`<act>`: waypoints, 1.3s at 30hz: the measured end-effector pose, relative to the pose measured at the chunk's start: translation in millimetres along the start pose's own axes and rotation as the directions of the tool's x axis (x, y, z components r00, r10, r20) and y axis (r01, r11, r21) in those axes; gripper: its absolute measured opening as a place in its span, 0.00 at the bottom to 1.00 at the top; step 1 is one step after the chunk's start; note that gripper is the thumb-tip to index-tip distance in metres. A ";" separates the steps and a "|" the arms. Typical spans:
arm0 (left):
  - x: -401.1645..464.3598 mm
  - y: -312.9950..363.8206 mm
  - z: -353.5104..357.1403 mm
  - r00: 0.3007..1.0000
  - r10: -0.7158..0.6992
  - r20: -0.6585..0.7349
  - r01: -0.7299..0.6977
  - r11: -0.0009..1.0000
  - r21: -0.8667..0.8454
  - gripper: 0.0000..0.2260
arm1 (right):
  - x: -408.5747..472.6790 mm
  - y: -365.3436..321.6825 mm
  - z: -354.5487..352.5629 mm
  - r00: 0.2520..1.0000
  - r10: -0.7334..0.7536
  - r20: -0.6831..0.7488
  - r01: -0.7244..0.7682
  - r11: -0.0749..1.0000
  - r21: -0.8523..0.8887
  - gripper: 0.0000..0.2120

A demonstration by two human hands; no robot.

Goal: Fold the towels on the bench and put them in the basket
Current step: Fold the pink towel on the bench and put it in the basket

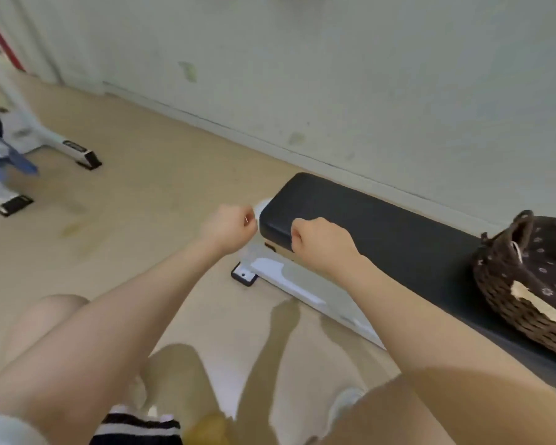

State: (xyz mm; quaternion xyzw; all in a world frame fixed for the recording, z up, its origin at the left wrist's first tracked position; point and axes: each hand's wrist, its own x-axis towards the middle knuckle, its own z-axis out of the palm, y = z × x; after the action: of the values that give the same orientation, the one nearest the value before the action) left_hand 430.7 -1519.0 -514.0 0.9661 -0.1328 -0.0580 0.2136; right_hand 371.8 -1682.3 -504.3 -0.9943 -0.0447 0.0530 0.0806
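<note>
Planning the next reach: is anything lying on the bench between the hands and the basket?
Nothing visible: the black bench top is bare from the right hand and left hand along to the wicker basket. No towel shows on the bench.

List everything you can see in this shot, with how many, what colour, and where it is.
bench: one, black pad on a white frame, along the wall at right.
basket: one, dark brown wicker with a flowered lining, on the bench at far right.
cloth: one cream piece, inside the basket.
exercise machine: one, white frame with black feet, far left on the floor.
floor: beige.
wall: pale, scuffed.
towels: none visible on the bench.
left hand: one, fingers curled, holding nothing visible, just off the bench end.
right hand: one, fingers curled, over the bench's near edge.
</note>
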 end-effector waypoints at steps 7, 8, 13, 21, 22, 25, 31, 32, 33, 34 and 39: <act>47.7 -100.3 -8.1 0.975 -0.221 -0.011 0.219 0.972 -0.089 0.09 | 102.4 -60.3 43.6 0.975 -0.136 0.177 0.134 0.991 0.023 0.12; 58.6 -117.1 -7.6 0.969 -0.248 0.000 0.246 0.964 -0.095 0.09 | 123.7 -69.5 48.6 0.967 -0.150 0.205 0.149 0.989 0.022 0.12; 126.8 -207.2 -20.9 0.938 -0.346 0.011 0.345 0.932 -0.110 0.11 | 246.2 -124.5 64.1 0.920 -0.217 0.326 0.249 0.966 -0.062 0.12; 135.9 -345.6 -186.8 0.874 -0.486 -0.007 0.470 0.849 -0.243 0.11 | 346.0 -324.0 -21.7 0.861 -0.287 0.421 0.327 0.945 -0.025 0.11; 127.9 -363.0 -219.7 0.861 -0.508 0.010 0.494 0.834 -0.245 0.10 | 353.8 -355.2 -42.1 0.851 -0.303 0.429 0.334 0.943 0.003 0.12; 97.6 -405.4 -329.4 0.840 -0.536 0.078 0.542 0.831 -0.124 0.11 | 373.2 -450.0 -109.3 0.813 -0.334 0.478 0.361 0.932 0.037 0.12; 43.4 -477.6 -515.6 0.814 -0.566 0.135 0.564 0.824 0.057 0.13 | 409.2 -601.8 -195.3 0.769 -0.370 0.521 0.375 0.921 0.101 0.11; 39.5 -490.4 -536.0 0.794 -0.594 0.126 0.600 0.800 -0.005 0.13 | 415.6 -622.1 -205.0 0.745 -0.401 0.532 0.395 0.909 0.133 0.11; 37.4 -501.8 -553.2 0.775 -0.622 0.111 0.631 0.773 -0.074 0.13 | 422.5 -641.2 -212.7 0.718 -0.440 0.540 0.405 0.894 0.190 0.11; 37.6 -512.5 -567.6 0.755 -0.649 0.094 0.656 0.744 -0.127 0.13 | 431.0 -660.4 -218.8 0.689 -0.486 0.538 0.419 0.872 0.253 0.11; 58.3 -557.7 -610.5 0.698 -0.716 -0.003 0.700 0.683 -0.208 0.11 | 488.0 -732.0 -232.8 0.685 -0.560 0.465 0.475 0.828 0.298 0.08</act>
State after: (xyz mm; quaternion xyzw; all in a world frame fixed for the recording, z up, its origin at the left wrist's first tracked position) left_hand 718.8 -805.7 -205.3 0.9186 0.2660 -0.1078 0.2717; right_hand 822.6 -951.4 -203.0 -0.8759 -0.3406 0.3055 0.1527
